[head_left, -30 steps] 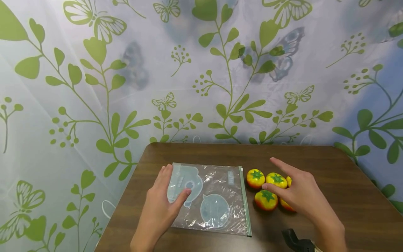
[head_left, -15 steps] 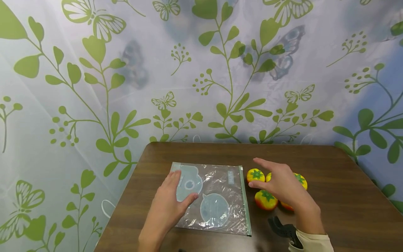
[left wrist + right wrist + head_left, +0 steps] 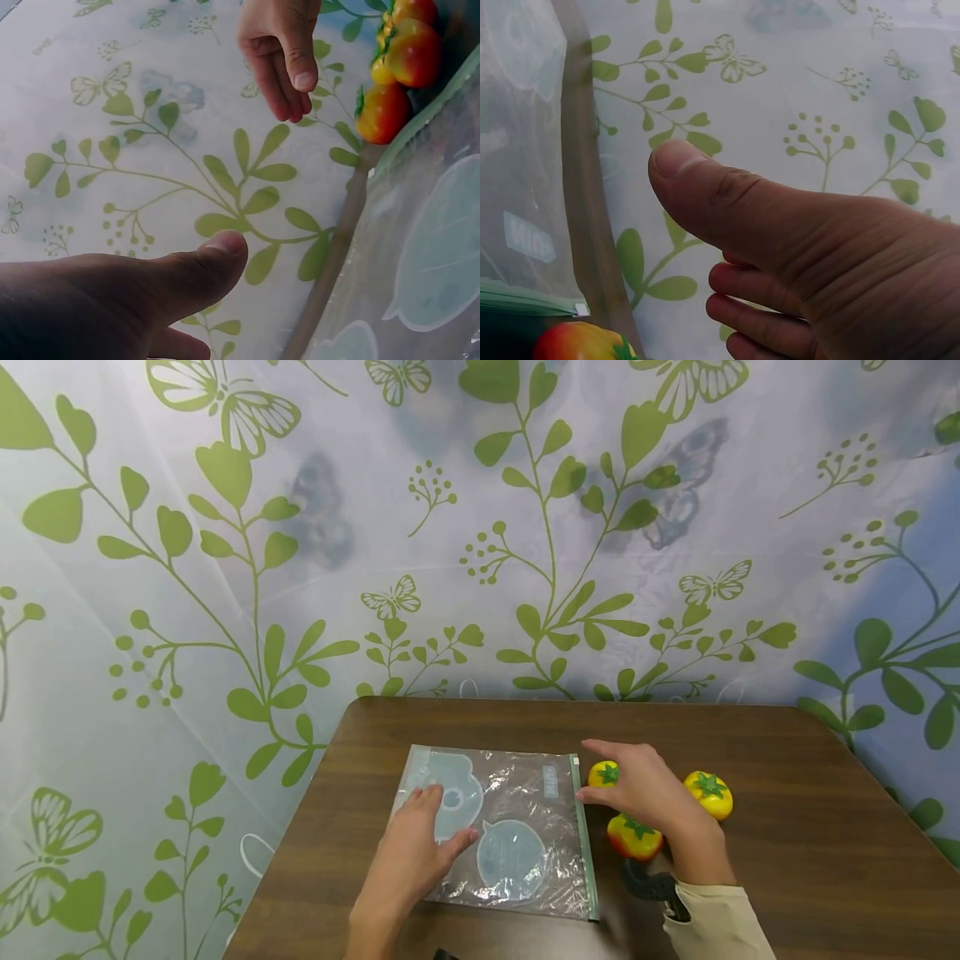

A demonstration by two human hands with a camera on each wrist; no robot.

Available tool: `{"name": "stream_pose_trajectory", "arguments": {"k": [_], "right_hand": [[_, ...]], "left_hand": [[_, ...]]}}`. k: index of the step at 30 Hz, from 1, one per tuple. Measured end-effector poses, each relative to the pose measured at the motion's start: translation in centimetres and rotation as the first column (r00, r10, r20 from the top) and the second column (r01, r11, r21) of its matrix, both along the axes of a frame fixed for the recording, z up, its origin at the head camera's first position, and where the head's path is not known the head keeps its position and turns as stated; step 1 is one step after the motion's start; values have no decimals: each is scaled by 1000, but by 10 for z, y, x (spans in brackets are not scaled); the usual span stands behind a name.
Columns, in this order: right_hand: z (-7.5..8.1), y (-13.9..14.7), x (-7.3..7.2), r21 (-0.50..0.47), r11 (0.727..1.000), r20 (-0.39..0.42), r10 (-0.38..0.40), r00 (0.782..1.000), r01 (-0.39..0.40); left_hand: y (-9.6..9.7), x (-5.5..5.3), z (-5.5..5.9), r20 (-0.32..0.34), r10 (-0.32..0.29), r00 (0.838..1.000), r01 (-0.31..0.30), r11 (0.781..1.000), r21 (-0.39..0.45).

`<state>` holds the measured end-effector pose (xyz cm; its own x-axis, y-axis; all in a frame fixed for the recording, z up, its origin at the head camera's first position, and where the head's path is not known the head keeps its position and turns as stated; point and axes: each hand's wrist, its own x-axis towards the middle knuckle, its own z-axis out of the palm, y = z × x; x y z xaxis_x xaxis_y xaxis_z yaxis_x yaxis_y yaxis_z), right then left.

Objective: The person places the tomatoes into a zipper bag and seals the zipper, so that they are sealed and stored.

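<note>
A clear zip bag [image 3: 525,793] with pale blue printed shapes lies flat on the brown table, its green zip edge on the right. Over its left part hovers my left hand [image 3: 408,852], thumb spread from the fingers, holding nothing. To the right of the zip are several yellow-orange fruits with green leafy tops, like persimmons: one at the back [image 3: 602,773], one in front [image 3: 635,837], one at the right [image 3: 708,794]. Above them is my right hand [image 3: 645,789], hiding part of the group. Its thumb and fingers stand apart with nothing between, as the right wrist view [image 3: 802,240] also shows.
The table [image 3: 480,722] has rounded far corners. Behind it hangs a pale curtain [image 3: 420,635] with green leaves and butterflies. A black strap [image 3: 648,887] sits at my right wrist, beside a beige sleeve [image 3: 716,922].
My right hand has moved left across the fruits toward the zip edge, uncovering the fruit at the right. My left hand has shifted a little right and nearer. The bag stays in place.
</note>
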<state>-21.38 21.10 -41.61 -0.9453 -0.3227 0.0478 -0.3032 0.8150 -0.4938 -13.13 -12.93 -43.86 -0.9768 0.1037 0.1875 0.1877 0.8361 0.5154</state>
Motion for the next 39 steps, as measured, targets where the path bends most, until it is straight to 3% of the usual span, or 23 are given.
{"name": "stream_pose_trajectory", "arguments": {"k": [10, 21, 23, 27, 30, 32, 34, 39], "right_hand": [[-11, -6, -10, 18, 1000, 21, 21, 1000, -21], [-26, -12, -24, 57, 998, 59, 17, 998, -20], [-29, -13, -26, 61, 998, 61, 19, 998, -23], [-34, -13, -30, 70, 997, 65, 22, 998, -27], [-38, -13, -32, 72, 997, 74, 21, 997, -26], [-39, -13, -33, 72, 997, 78, 21, 997, -26], [-40, -13, -33, 71, 997, 76, 23, 997, -28], [-42, -13, -35, 66, 997, 69, 31, 997, -36]], "left_hand": [[1, -5, -16, 28, 21, 999, -19, 998, -64], [-1, -13, -43, -9, 28, 1000, -29, 996, -80], [-3, -17, -57, -22, 42, 999, -44, 996, -75], [-10, -34, -108, -68, 70, 995, -75, 995, -69], [-13, -42, -133, -70, 87, 994, -93, 992, -85], [-12, -43, -136, -61, 101, 993, -107, 989, -106], [-9, -41, -130, -47, 122, 991, -126, 987, -102], [-2, -39, -127, -80, 190, 978, -197, 977, -82]]}}
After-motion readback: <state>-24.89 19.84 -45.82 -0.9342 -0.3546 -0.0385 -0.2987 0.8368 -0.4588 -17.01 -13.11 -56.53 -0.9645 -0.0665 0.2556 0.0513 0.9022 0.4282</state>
